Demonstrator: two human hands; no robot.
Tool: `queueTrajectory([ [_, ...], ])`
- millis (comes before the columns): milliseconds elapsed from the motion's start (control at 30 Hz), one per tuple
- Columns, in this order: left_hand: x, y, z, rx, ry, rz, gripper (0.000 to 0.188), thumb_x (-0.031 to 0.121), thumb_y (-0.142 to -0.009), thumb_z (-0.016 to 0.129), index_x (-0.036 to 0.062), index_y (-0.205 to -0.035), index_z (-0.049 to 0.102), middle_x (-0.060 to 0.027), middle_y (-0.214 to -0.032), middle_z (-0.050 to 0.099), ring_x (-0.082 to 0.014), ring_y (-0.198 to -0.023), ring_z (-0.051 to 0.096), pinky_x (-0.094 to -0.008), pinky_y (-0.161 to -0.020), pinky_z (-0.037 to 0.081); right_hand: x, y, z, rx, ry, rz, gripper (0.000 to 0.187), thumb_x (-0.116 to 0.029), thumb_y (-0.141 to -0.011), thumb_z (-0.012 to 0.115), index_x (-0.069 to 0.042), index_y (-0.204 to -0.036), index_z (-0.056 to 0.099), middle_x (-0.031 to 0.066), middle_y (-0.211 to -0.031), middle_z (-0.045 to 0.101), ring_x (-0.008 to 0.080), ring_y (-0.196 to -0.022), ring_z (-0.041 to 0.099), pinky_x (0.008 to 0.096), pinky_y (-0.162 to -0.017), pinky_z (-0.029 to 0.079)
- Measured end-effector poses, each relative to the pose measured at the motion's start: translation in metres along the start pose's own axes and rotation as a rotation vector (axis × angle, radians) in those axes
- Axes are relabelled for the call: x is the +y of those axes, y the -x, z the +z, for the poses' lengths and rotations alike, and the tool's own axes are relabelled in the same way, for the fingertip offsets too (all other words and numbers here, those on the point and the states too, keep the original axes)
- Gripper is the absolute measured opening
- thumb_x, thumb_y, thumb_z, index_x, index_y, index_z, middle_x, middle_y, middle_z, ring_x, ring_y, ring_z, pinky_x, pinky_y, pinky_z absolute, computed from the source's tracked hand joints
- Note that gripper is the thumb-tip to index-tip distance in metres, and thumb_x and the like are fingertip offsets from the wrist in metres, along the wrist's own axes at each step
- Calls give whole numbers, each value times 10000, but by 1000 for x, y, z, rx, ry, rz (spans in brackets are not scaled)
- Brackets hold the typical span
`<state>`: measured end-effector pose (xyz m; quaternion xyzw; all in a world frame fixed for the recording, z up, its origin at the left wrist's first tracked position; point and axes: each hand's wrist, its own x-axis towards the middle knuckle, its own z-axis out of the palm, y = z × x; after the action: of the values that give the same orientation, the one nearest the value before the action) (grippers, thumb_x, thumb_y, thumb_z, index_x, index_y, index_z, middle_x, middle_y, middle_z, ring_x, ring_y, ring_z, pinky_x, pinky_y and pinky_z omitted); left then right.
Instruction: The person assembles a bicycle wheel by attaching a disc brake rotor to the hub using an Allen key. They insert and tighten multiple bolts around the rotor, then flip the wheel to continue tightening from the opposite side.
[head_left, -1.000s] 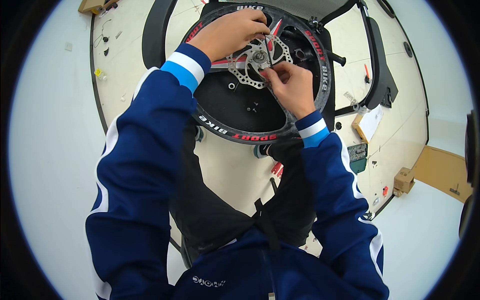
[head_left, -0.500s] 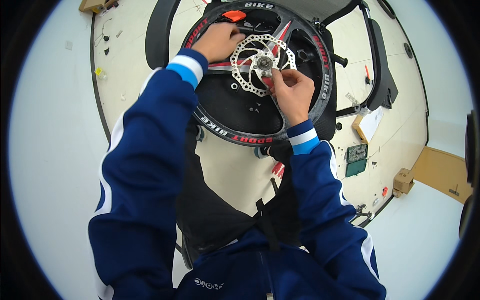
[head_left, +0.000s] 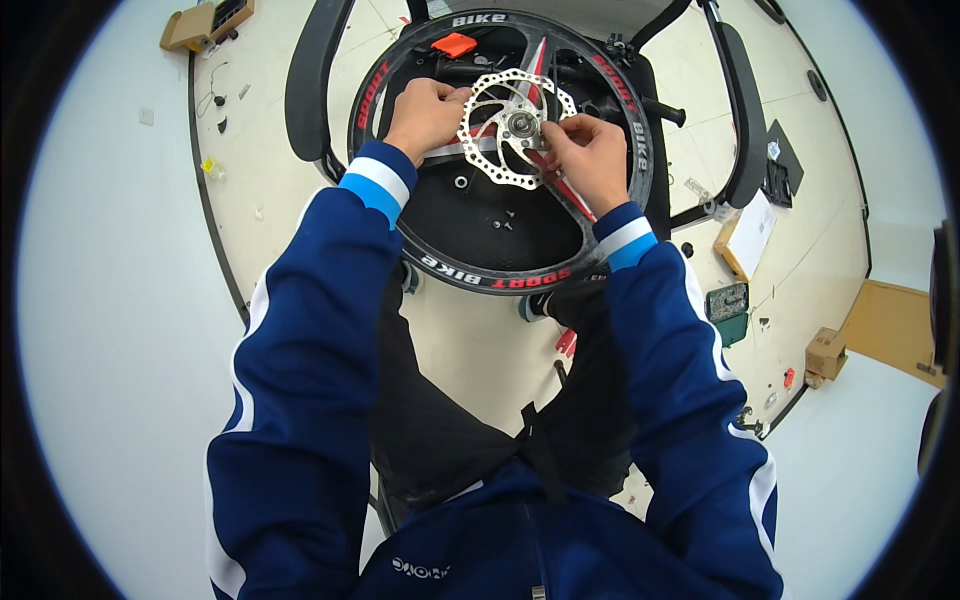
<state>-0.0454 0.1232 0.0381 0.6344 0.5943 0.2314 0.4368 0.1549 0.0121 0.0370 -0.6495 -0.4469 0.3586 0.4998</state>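
Observation:
A bicycle wheel [head_left: 482,279] with a dark rim and red-and-silver spokes lies flat on a black chair seat. Over its hub rests a silver disc brake rotor [head_left: 501,178] with a perforated edge. My left hand [head_left: 425,120] is closed, thumb and fingers pinched at the rotor's left edge. With thumb and forefinger together, my right hand [head_left: 592,158] pinches just right of the hub; whatever lies between those fingertips is hidden. Small loose screws [head_left: 503,223] and a ring-shaped nut or washer [head_left: 461,182] sit on the seat between the spokes.
Black armrests [head_left: 313,85] flank the wheel. An orange object [head_left: 454,45] lies near the rim's far side. On the floor at right are a flat white-topped box [head_left: 746,238], a green case [head_left: 729,302] and a small cardboard box [head_left: 826,353]. An open carton [head_left: 190,27] stands far left.
The wheel has turned slightly counterclockwise. My left hand has come down and in from above the spokes to the rotor's left edge. My right hand stays beside the hub.

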Motion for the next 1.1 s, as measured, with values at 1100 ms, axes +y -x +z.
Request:
queueTrajectory([
  [1100, 50, 22, 21, 124, -86, 344, 465, 429, -887, 726, -21, -1000, 763, -181, -848, 754, -271, -771, 749, -344, -739, 576, -3, 30, -5, -3, 172, -26, 187, -99, -880, 742, 82, -839, 721, 108, -643, 702, 138, -530, 668, 268, -521, 517],
])
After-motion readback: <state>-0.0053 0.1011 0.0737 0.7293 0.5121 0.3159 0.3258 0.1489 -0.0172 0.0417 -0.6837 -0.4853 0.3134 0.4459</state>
